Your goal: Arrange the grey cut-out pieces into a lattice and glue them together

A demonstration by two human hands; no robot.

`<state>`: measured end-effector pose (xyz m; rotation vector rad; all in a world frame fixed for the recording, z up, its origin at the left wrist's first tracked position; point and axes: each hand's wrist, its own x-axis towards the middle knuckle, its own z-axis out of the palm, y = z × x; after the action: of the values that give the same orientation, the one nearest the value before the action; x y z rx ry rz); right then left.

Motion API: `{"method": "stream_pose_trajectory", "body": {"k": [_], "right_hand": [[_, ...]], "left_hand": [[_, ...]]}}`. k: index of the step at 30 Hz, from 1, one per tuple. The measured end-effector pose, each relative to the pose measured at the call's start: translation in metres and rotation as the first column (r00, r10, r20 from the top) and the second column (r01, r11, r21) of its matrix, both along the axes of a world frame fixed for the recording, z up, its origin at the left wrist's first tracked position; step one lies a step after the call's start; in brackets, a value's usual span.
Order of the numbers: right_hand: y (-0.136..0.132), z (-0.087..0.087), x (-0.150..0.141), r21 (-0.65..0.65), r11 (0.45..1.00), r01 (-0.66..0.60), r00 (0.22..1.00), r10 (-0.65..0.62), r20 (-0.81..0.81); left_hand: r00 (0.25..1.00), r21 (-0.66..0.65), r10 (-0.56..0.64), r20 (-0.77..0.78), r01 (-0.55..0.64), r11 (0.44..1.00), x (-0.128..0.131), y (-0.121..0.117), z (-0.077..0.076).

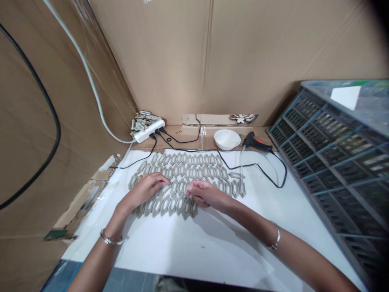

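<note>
Several rows of small grey elongated frame pieces point(172, 205), each with an open centre, lie on the white tabletop point(146, 239). My left hand point(148, 187) is over the left part of the rows, its thumb and fingertips closed at the end of one tilted grey frame piece point(166, 189). Over the middle of the lower rows, my right hand point(204, 193) has its fingers curled into a pinch. Whatever its fingertips hold, if anything, is too small to make out. Both hands cover some pieces beneath them.
A white bowl point(227, 139) and a black glue gun point(257, 142) sit at the back right. At the back left, a white power strip point(149, 130) leans by a pile of metallic pieces point(146, 117). Black cords cross behind the rows. A grey plastic crate point(328, 150) stands right; cardboard walls surround the table.
</note>
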<state>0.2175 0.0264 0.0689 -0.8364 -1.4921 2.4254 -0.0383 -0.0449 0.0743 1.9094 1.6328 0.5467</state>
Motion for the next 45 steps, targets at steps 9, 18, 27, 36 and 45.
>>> {"method": "stream_pose_trajectory", "body": {"k": [9, 18, 27, 36, 45], "right_hand": [[0.0, 0.004, 0.001, -0.01, 1.0, 0.004, 1.0, -0.004, 0.018], [0.001, 0.008, 0.003, -0.013, 1.0, -0.006, 1.0, 0.006, 0.004], [0.001, 0.006, 0.003, 0.006, 1.0, -0.003, 1.0, 0.003, 0.007], [0.001, 0.007, 0.002, 0.136, 0.99, 0.028, 0.997, -0.038, 0.072], [-0.005, -0.007, -0.005, 0.296, 0.955, 0.025, 0.997, -0.044, 0.058]], "left_hand": [[1.0, -0.06, -0.004, 0.018, 0.005, 0.998, -0.001, 0.001, 0.003], [0.999, -0.042, -0.044, -0.018, 0.043, 0.998, 0.0, 0.0, 0.001], [0.997, -0.006, -0.074, -0.009, 0.074, 0.997, -0.002, 0.0, -0.004], [0.999, 0.047, -0.01, 0.03, 0.009, 0.999, 0.001, 0.003, -0.006], [0.975, 0.018, 0.073, 0.207, -0.079, 0.997, 0.04, -0.005, 0.01]]}}
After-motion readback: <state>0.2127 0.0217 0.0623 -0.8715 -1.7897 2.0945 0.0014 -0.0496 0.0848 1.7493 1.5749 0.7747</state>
